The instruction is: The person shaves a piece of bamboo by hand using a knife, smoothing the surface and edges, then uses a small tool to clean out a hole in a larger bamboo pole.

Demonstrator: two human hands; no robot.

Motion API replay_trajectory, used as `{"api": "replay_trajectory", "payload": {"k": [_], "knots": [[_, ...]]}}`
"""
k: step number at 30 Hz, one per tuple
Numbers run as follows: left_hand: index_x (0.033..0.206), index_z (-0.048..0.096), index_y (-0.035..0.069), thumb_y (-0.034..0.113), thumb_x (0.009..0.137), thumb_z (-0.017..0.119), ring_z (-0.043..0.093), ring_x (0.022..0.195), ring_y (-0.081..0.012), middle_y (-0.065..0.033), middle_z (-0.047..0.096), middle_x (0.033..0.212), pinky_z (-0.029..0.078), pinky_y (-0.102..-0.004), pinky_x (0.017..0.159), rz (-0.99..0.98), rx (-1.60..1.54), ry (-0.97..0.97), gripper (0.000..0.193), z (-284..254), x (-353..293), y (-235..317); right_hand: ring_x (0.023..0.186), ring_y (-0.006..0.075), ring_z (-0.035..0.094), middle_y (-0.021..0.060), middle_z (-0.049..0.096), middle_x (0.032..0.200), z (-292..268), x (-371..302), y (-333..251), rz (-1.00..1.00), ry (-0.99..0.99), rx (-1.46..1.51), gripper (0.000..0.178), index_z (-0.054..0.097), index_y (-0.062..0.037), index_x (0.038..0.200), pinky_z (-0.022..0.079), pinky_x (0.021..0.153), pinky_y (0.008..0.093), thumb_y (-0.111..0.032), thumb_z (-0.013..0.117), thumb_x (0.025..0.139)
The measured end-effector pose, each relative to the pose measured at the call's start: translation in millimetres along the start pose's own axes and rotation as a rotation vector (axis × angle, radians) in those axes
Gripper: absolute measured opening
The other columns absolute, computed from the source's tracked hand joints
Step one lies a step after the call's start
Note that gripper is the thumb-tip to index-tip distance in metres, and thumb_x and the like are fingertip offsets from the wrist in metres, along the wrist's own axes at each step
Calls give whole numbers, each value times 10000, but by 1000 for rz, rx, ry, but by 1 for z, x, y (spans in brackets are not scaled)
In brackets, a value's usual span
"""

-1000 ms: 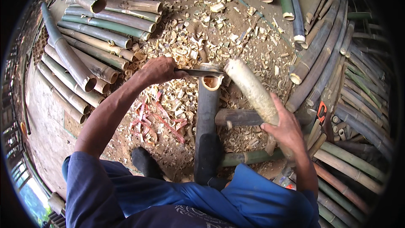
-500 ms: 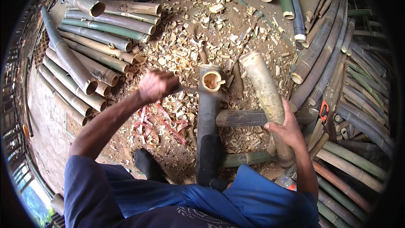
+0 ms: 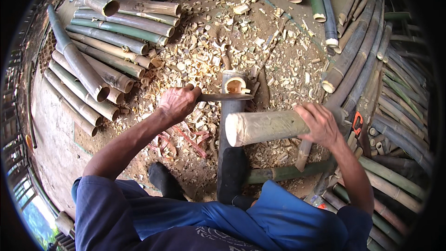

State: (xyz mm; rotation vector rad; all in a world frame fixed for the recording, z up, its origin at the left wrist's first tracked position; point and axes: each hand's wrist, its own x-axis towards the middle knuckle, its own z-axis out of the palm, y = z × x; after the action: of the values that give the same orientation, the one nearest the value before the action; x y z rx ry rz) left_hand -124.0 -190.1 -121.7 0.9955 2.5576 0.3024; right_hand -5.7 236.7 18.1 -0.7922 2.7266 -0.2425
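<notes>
My left hand (image 3: 179,104) is closed round the handle of a knife (image 3: 225,97). Its straight blade lies level across a dark bamboo pole (image 3: 233,107), just on the near side of a round hole (image 3: 235,85) cut in the pole. My right hand (image 3: 319,123) grips a thick pale club (image 3: 269,127) by its right part; whether it is wood or bamboo I cannot tell. The club is nearly level, its light blunt end to the left, appearing over the pole below the blade. My right foot (image 3: 233,169) in a black sock rests on the pole.
Cut bamboo lengths (image 3: 118,32) are stacked at the left, and more bamboo (image 3: 355,72) lies at the right. Pale chips (image 3: 195,65) cover the ground around the pole. An orange-handled tool (image 3: 357,123) stands right of my right hand. Red strips (image 3: 190,139) lie near my left foot.
The club has swung from a steep slant to nearly level, its pale end moving left and toward me. My right hand has risen slightly. The left hand and knife have shifted slightly right.
</notes>
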Motion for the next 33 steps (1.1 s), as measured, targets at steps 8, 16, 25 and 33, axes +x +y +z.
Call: {"api": "replay_trajectory", "payload": {"k": [8,16,25,33], "knots": [[997,601,64,219,1044,564,655,658,-241,-114,639,857,544,-415,521,-5,34,33,166,10,-6,-1,1084,323,645,143,614,1219,-25,4,17,-64,-71,-62,983,467,-75,1483,558,919,470,-278,941,646],[1016,569,52,124,1032,551,638,652,-246,-126,623,853,548,-415,517,-17,38,46,76,13,-5,1,1055,315,622,136,581,1188,-26,-5,22,-14,-191,-226,955,473,-113,1464,546,892,461,-263,943,646],[1064,558,52,116,1027,536,683,729,-263,-146,635,918,585,-442,609,-43,57,-1,77,13,-2,3,1061,346,631,151,583,1179,-15,-16,27,53,-141,-201,941,479,-90,1445,538,891,458,-253,952,648],[1033,785,54,438,966,715,596,536,-126,-113,715,729,493,-345,457,83,-536,-79,396,2,30,-45,1048,370,695,200,667,1134,-23,6,12,482,-16,98,794,492,-71,1378,579,857,473,-167,889,698]]}}
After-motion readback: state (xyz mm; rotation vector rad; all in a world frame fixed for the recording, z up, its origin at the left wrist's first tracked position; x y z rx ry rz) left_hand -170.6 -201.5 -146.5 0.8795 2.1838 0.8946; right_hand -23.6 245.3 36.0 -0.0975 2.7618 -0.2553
